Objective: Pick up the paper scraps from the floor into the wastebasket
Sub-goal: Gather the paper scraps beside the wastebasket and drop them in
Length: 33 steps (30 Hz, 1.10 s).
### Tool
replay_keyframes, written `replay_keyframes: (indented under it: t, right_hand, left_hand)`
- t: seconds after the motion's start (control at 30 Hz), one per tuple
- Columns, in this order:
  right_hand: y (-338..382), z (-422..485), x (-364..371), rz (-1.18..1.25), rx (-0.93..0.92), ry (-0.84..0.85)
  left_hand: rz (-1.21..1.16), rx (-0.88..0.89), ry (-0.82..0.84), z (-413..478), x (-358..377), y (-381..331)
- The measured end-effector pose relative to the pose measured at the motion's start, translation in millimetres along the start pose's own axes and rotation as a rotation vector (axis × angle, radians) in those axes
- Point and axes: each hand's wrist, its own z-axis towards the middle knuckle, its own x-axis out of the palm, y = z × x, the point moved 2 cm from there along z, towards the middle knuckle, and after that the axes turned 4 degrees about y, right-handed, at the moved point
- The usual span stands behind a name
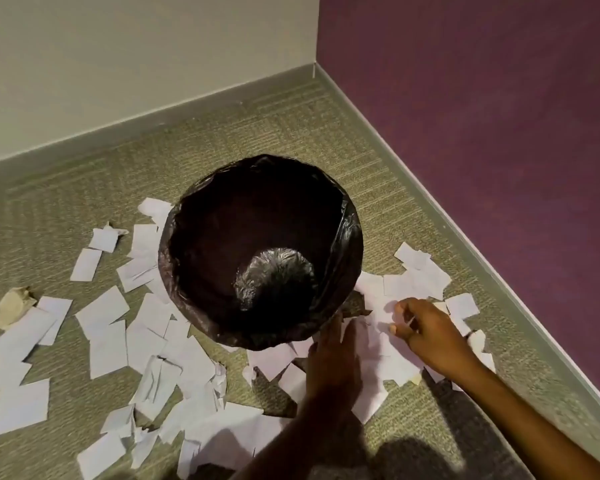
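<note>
Paper scraps [102, 308] lie scattered on the floor [284, 133], a green-grey patterned carpet, around the wastebasket [353, 233]. They spread to its left, along its near side and to its right. Most are white, flat and roughly rectangular, and many overlap. A few near the bottom centre are creased or crumpled.

The wastebasket is round and stands upright, lined with a black plastic bag [201, 292] folded over its rim. The glossy bottom of the bag is visible inside. The basket sits near the corner where the white wall [118, 64] meets the purple wall [482, 116]. A grey baseboard [187, 110] runs along both walls.

A crumpled tan paper wad [13, 306] lies at the far left, touching the edge of the left group of scraps.

My left hand [333, 358] is just beside the near rim of the wastebasket, over the scraps. Its fingers are straight and point toward the basket, and nothing is held in it. The hand is motion-blurred.

My right hand [428, 336] is to the right of the left hand, on the scraps at the basket's near right side. Its fingers are bent, with the fingertips [394, 329] down on the paper. I cannot tell whether they grip a scrap or only touch it.

The two hands are near each other but apart, with white scraps between them.
</note>
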Motion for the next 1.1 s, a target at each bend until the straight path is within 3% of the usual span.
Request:
replay_keyframes:
  t: [0.23, 0.37, 0.57, 0.73, 0.93, 1.1]
  right_hand:
    - [-22.0, -10.1, 14.4, -0.428, 0.178, 0.24]
    - [-19.8, -20.1, 28.5, -0.452, 0.128, 0.182]
    - [-19.0, -29.2, 38.4, -0.194, 0.105, 0.094]
    - [-26.0, -29.5, 37.0, -0.003, 0.199, 0.045]
    - [-19.6, -30.3, 32.5, 0.355, 0.281, 0.053]
    - [-6.6, -32.7, 29.3, 0.462, 0.246, 0.012]
  left_hand:
    - [0.202, -0.025, -0.004, 24.0, 5.4, -2.2]
    - [0.161, -0.04, -0.001, 22.2, -2.1, -7.7]
    - [0.066, -0.005, 0.026, 26.9, 0.5, -3.8]
    - [-0.014, 0.001, -0.002, 28.5, 2.1, -0.7]
    - [-0.414, 0.059, 0.019, 34.0, -1.0, -18.0]
    - [-0.481, 0.027, 0.122, 32.8, -6.0, -41.5]
